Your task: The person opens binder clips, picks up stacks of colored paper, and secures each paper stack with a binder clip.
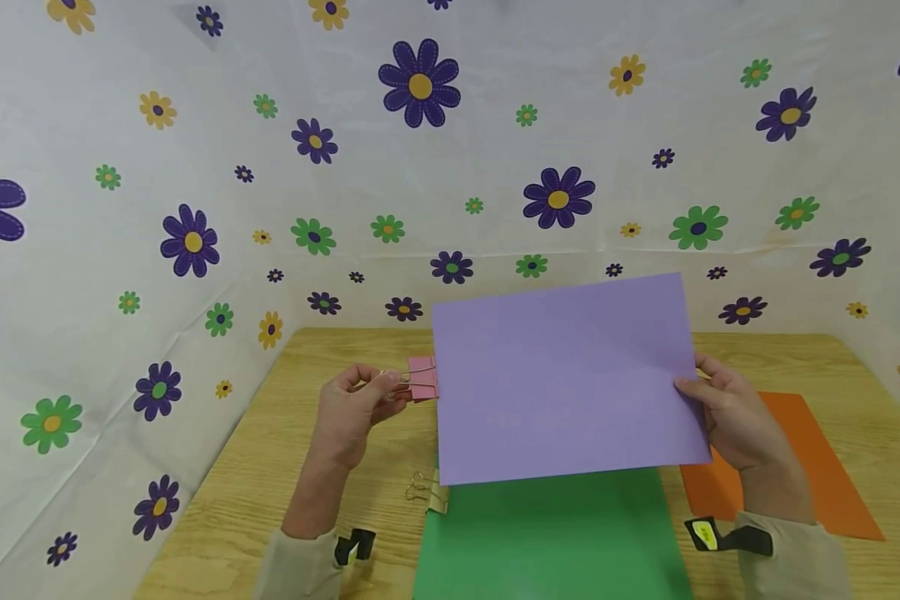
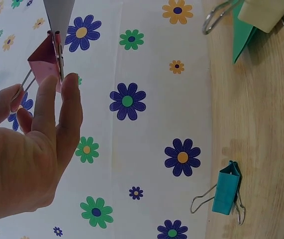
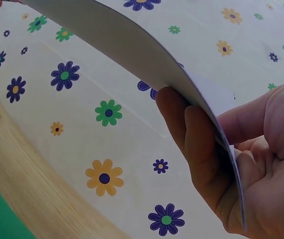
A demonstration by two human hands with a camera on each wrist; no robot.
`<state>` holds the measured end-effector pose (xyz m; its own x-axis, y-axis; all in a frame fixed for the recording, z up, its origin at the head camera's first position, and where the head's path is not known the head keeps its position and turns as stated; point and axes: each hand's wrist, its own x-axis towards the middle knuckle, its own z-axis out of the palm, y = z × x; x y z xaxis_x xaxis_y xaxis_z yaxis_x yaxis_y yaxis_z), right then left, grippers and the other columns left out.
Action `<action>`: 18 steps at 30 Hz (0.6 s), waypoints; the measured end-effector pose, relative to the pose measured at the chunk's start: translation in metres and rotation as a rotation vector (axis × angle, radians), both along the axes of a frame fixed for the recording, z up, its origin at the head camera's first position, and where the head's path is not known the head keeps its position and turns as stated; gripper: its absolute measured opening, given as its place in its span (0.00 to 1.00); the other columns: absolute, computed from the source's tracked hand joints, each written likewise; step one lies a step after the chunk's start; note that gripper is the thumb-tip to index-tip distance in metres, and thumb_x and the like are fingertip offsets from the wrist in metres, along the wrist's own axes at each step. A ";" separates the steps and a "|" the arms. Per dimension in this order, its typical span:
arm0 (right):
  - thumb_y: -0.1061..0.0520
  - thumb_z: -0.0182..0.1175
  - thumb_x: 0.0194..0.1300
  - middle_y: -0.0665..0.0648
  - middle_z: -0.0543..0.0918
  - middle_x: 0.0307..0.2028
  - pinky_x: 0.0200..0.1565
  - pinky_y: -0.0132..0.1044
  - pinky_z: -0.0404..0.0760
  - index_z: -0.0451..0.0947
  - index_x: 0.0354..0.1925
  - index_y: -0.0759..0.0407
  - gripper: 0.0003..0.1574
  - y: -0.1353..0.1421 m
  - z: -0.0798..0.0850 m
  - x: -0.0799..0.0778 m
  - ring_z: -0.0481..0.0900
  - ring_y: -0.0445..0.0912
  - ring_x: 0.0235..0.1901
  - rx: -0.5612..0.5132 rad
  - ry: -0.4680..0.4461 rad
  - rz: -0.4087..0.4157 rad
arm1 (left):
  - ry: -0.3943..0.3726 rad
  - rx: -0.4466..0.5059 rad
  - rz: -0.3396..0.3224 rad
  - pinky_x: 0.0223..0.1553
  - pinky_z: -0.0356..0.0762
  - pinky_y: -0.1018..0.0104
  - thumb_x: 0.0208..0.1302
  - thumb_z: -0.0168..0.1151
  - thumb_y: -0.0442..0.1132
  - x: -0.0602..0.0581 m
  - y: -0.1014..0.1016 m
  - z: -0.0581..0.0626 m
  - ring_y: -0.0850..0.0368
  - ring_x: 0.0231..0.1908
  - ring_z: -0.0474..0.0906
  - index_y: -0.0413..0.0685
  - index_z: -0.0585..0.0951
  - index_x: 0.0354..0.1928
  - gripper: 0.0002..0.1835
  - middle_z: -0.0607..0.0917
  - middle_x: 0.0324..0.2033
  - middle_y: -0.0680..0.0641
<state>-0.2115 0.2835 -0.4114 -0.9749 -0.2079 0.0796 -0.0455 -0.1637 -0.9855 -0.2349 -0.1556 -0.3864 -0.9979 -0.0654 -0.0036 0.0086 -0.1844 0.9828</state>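
A purple sheet of paper [image 1: 562, 383] is held up over the table, slightly tilted. My left hand [image 1: 354, 408] pinches the wire handles of a pink binder clip [image 1: 422, 378], which sits at the sheet's left edge. In the left wrist view, the pink clip [image 2: 47, 62] meets the paper's edge, with thumb and fingers about its handles. Gripping the right edge is my right hand [image 1: 738, 417], thumb in front. Its fingers [image 3: 201, 134] press the back of the bent paper in the right wrist view.
Beneath the purple sheet lies a green sheet [image 1: 555, 533] with a pale yellow binder clip [image 1: 437, 493] on its left edge. An orange sheet [image 1: 817, 467] lies at the right. On the wooden table stands a teal binder clip [image 2: 226, 190]. Flowered cloth [image 1: 420, 167] encloses the table.
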 end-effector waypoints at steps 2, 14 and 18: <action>0.61 0.47 0.78 0.45 0.84 0.47 0.43 0.37 0.84 0.66 0.59 0.49 0.16 0.000 0.000 0.000 0.84 0.42 0.44 -0.001 0.000 0.001 | 0.002 -0.007 -0.003 0.37 0.86 0.64 0.66 0.62 0.29 0.000 0.000 0.000 0.56 0.30 0.87 0.42 0.73 0.28 0.10 0.85 0.26 0.47; 0.62 0.48 0.78 0.46 0.84 0.46 0.43 0.38 0.84 0.68 0.58 0.48 0.15 -0.001 0.000 0.000 0.84 0.42 0.44 -0.011 -0.001 0.008 | -0.008 -0.041 -0.033 0.36 0.86 0.65 0.67 0.62 0.30 0.002 0.002 0.001 0.55 0.32 0.87 0.43 0.74 0.25 0.12 0.85 0.27 0.47; 0.62 0.47 0.78 0.46 0.84 0.46 0.43 0.38 0.84 0.68 0.58 0.48 0.15 -0.001 0.000 0.000 0.84 0.42 0.44 -0.010 0.003 0.008 | -0.016 -0.047 -0.030 0.36 0.86 0.64 0.67 0.62 0.30 0.002 0.003 0.001 0.55 0.32 0.87 0.41 0.74 0.25 0.12 0.85 0.28 0.46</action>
